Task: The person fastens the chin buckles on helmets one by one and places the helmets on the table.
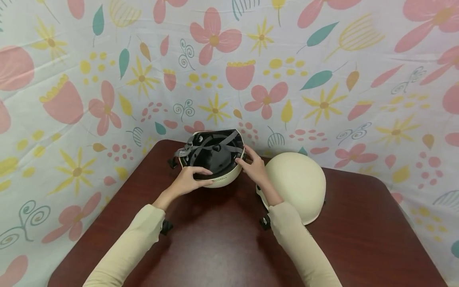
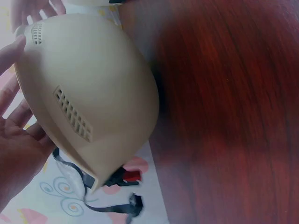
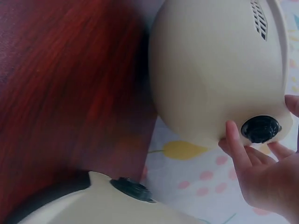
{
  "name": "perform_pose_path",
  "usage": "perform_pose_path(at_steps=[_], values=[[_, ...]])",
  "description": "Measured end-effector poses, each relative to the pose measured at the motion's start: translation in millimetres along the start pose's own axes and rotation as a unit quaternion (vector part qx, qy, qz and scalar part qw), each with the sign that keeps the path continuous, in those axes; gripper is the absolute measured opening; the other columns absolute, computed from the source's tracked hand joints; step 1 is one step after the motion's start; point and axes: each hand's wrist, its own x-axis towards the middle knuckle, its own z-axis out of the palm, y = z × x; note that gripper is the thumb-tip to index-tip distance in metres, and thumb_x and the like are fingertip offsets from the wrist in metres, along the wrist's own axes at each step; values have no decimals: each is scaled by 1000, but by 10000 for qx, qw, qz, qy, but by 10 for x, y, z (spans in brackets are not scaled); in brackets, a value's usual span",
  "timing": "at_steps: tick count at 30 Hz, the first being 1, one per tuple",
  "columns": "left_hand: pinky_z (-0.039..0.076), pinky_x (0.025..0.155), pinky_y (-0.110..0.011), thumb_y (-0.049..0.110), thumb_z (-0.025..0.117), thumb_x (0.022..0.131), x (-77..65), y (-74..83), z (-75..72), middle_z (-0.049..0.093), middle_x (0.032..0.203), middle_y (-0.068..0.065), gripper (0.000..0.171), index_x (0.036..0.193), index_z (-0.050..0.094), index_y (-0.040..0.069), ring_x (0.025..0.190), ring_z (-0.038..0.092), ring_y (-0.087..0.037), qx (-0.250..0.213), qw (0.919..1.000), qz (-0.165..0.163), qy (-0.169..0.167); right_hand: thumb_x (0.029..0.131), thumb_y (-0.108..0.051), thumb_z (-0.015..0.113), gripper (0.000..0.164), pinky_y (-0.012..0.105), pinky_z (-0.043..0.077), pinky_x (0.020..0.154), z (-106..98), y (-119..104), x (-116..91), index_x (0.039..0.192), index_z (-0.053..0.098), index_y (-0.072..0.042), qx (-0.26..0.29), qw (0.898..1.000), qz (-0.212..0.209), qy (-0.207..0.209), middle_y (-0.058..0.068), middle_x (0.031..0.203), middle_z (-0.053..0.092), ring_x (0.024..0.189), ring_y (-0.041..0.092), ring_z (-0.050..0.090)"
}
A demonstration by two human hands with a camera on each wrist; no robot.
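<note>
An upturned cream helmet (image 1: 224,181) sits near the table's far edge, its black padded inside (image 1: 211,157) and grey straps (image 1: 227,139) facing up. My left hand (image 1: 184,181) grips its near left rim, thumb over the edge and fingers along the outside. On the right side, my right hand (image 1: 256,168) holds the rim between thumb and fingers. In the right wrist view, those fingers lie around a black oval fitting (image 3: 260,129) on the shell. Slotted vents (image 2: 72,114) and a dangling buckle strap (image 2: 112,207) show in the left wrist view.
A second cream helmet (image 1: 295,183) rests dome up just right of my right forearm. Both helmets are on a dark red-brown wooden table (image 1: 215,247). A white cloth with printed flowers (image 1: 265,99) hangs behind and beside the table.
</note>
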Motion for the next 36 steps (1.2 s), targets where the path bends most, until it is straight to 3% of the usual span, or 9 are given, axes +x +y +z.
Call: perform_pose_path(at_steps=[6, 13, 20, 23, 28, 33, 36], values=[[49, 97, -50, 23, 78, 83, -33, -42, -41, 74, 108, -8, 25, 105, 76, 13, 109, 61, -29, 1, 10000, 29, 12, 96, -24, 58, 63, 37, 56, 82, 12, 86, -18, 153, 32, -18, -81, 9997, 228, 79, 18, 155, 37, 117, 35, 63], [44, 101, -54, 22, 78, 83, -42, -94, -33, 71, 113, -12, 27, 105, 76, 7, 113, 56, -31, 384, 9984, 342, 229, 95, -22, 53, 61, 44, 52, 90, 20, 171, -40, 152, 32, -16, -378, 9986, 356, 125, 16, 153, 38, 123, 34, 56], [41, 101, -57, 14, 73, 87, -41, -196, -62, 61, 127, -21, 26, 109, 73, 0, 122, 49, -37, 659, 9935, 242, 896, 95, -30, 58, 60, 44, 49, 91, 11, 214, -37, 149, 36, -13, -545, 9972, 430, 295, 19, 148, 43, 120, 34, 56], [40, 101, -59, 11, 73, 86, -45, -239, -80, 59, 126, -23, 26, 109, 72, -2, 121, 49, -39, 703, 9896, 226, 1233, 96, -28, 59, 64, 42, 51, 90, 18, 213, -38, 150, 32, -9, -374, 9977, 474, 312, 19, 150, 43, 118, 35, 58], [44, 91, -53, 13, 72, 88, -59, -276, -122, 56, 119, -22, 28, 112, 70, -1, 109, 53, -40, 561, 9850, -212, 1615, 95, -24, 56, 71, 38, 59, 80, 19, 166, -41, 154, 22, -3, -326, 9975, 606, 160, 23, 151, 41, 98, 38, 69], [45, 89, -50, 13, 70, 89, -83, -294, -146, 51, 116, -23, 37, 120, 60, -3, 101, 55, -39, 477, 9795, -763, 1804, 93, -21, 58, 66, 42, 58, 82, 3, 148, -77, 151, 32, -3, -346, 9969, 702, 94, 28, 141, 48, 84, 39, 71], [42, 91, -48, 12, 71, 88, -99, -301, -168, 47, 117, -24, 40, 121, 55, -4, 103, 51, -39, 456, 9732, -910, 2060, 91, -17, 59, 63, 43, 59, 78, -9, 165, -110, 148, 37, -1, -51, 9978, 642, 137, 27, 138, 50, 67, 29, 71]])
